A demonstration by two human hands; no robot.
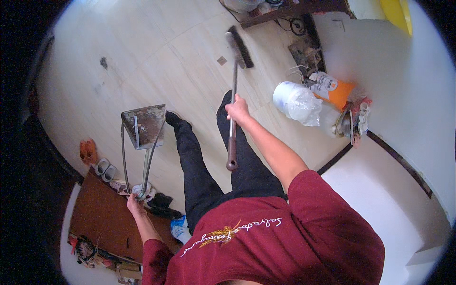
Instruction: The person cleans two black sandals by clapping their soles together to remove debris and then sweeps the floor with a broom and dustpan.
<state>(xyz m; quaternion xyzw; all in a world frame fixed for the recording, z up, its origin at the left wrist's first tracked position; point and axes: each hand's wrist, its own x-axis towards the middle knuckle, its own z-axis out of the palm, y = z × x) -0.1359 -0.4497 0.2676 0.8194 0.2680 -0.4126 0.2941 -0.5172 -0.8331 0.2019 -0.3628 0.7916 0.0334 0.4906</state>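
Note:
My right hand (238, 108) is wrapped around the metal pole of a broom (232, 128), above its dark grip end. The black bristle head lies ahead of my feet on the floor, tilted to the right. At lower left, my left hand (136, 201) grips the top of a long-handled dustpan (154, 124). The pan hangs or rests beside my left foot; I cannot tell whether it touches the floor. A pale strip shows across its dirty inside face. On the floor at far left is a dark clump of dust (103, 62).
A white bucket (284, 95) with clear plastic stands to the right, beside an orange and white bag (338, 91) and clutter along the wall. Orange slippers (88, 151) and several other shoes line the left, next to a brown door (102, 204). A dark furniture edge (289, 10) juts in at the top.

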